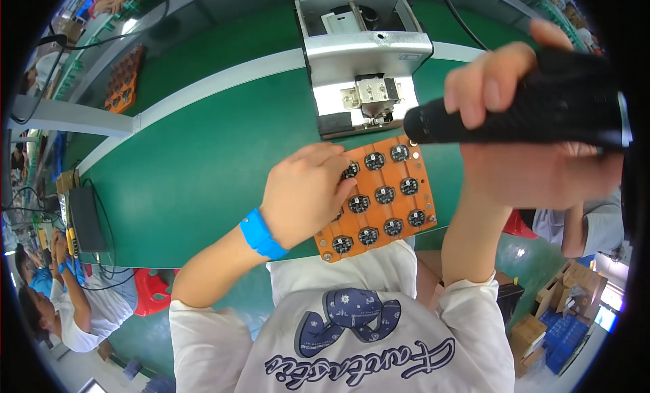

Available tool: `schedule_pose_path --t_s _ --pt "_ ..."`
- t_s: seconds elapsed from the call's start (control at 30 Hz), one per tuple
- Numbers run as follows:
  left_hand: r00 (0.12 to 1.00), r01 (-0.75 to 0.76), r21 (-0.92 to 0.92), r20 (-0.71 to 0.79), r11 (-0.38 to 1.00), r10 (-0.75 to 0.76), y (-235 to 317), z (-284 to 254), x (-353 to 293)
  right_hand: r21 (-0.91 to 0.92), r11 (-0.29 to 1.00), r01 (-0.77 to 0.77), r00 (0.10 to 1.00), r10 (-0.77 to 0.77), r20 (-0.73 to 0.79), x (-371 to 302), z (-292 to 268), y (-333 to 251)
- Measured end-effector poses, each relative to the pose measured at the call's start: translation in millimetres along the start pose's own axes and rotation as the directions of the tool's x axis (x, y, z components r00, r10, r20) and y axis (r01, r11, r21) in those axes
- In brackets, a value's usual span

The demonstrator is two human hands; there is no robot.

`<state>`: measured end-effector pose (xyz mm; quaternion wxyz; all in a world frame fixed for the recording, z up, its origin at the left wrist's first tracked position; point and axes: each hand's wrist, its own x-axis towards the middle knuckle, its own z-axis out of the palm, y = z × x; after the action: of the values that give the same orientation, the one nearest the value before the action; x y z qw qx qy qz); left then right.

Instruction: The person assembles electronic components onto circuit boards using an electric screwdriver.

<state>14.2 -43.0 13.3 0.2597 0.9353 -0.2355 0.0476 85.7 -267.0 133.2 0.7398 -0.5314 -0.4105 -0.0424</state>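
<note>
An orange tray [371, 183] with rows of small round black circuit boards [384, 194] lies tilted at the bench's near edge. My left hand [305, 190], with a blue wristband, is closed over the tray's left side, thumb and fingers beside a round board; the fingertips are partly hidden. My right hand [501, 88] is wrapped round a thick black electric screwdriver [528, 108], held above the tray's far right corner. The screwdriver's narrower end points toward that corner; whether its bit touches anything cannot be made out. Part of this hand is blurred.
A silver screw feeder [369, 68] stands just beyond the tray on the green bench [203, 169]. Another orange tray [123, 81] lies past the grey frame. At left are a black box [87, 217], cables, a red stool [150, 291] and a seated person; cartons [528, 339] sit at right.
</note>
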Motion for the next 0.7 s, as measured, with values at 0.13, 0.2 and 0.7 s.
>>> schedule_pose_path --t_s 0.13,0.2,0.7 --pt "0.985 0.021 -0.341 -0.155 0.94 -0.078 -18.2 18.2 -13.3 0.03 0.999 0.022 1.0 -0.022 0.011 2.1 2.2 7.5" --pt "0.976 0.005 -0.436 -0.194 0.9 -0.1 -19.0 24.0 -11.0 0.037 0.999 0.002 1.0 -0.002 0.009 1.1 2.2 6.0" --pt "0.947 -0.066 -0.407 -0.314 0.911 -0.072 -23.2 33.3 -12.2 -0.062 0.982 -0.181 0.983 0.181 -0.008 -13.2 53.5 15.1"
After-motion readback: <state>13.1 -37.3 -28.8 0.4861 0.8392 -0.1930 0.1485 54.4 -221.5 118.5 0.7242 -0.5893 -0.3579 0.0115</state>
